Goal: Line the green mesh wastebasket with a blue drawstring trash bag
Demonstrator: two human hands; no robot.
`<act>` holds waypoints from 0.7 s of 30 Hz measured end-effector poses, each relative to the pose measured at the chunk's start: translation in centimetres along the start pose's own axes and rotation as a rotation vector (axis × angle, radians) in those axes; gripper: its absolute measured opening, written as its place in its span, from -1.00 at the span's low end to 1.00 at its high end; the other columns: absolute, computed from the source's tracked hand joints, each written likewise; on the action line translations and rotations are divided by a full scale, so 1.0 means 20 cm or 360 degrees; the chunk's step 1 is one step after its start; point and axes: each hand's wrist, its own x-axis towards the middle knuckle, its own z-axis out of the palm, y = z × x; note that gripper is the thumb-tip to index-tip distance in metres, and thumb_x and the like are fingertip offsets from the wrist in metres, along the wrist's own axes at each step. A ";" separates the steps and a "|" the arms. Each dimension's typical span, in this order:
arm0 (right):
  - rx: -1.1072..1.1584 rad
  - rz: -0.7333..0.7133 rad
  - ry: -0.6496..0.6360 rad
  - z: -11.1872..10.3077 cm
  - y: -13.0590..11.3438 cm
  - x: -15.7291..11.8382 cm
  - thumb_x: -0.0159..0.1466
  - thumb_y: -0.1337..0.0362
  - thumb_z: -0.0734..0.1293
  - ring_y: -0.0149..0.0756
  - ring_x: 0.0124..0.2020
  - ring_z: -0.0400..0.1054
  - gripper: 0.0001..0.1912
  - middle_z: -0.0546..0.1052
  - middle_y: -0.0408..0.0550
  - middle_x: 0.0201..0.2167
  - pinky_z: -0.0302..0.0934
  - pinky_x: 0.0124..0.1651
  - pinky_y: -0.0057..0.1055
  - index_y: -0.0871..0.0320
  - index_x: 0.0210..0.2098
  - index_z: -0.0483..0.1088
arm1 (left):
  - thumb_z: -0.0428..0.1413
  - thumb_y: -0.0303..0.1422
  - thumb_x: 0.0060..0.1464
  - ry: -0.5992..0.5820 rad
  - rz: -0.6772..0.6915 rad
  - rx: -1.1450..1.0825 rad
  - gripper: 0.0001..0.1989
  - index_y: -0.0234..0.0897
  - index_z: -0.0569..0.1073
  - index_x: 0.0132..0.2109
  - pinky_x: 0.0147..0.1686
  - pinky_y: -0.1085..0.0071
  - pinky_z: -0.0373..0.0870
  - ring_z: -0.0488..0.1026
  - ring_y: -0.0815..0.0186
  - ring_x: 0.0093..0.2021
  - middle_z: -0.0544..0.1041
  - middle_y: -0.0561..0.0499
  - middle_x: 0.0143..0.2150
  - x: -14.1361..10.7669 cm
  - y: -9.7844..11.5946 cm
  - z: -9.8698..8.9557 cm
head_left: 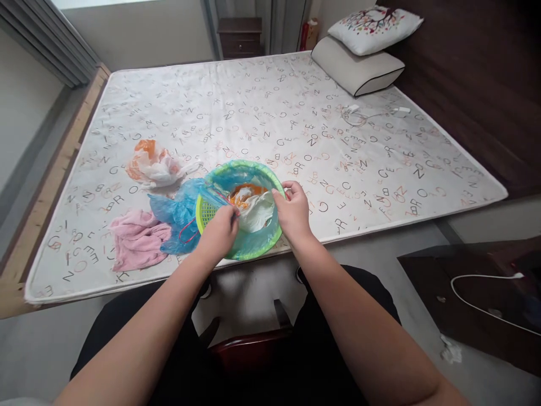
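A green mesh wastebasket (207, 213) is tilted toward me at the front edge of the mattress. It is lined with a blue plastic bag (253, 243), part of which is folded over the rim. Crumpled white and orange plastic (257, 208) lies inside. My left hand (222, 228) pinches the blue bag at the basket's left side, near a thin red drawstring (186, 228). On the right, my right hand (293, 207) grips the basket's rim, thumb at the inside edge; a bit of red shows by its fingers. More blue plastic spreads left of the basket.
A pink cloth (140, 239) and a crumpled white-orange plastic bag (157, 164) lie left of the basket on the mattress (236, 113). A white cable (355, 114) and stacked pillows (359, 66) are farther back right. A dark table (473, 299) stands at lower right.
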 end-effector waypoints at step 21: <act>0.0901 0.0327 -0.0192 -0.26 -0.13 0.21 0.25 0.01 0.37 -0.36 -0.37 0.38 -0.60 0.52 -0.11 -0.20 0.30 -0.36 -0.43 -0.01 0.00 0.25 | 0.26 -0.52 -0.14 0.0684 -0.0797 -0.1792 -0.77 -0.25 0.49 -0.25 -0.63 0.60 0.21 0.32 0.51 -0.56 0.49 0.13 -0.35 0.12 0.01 -0.33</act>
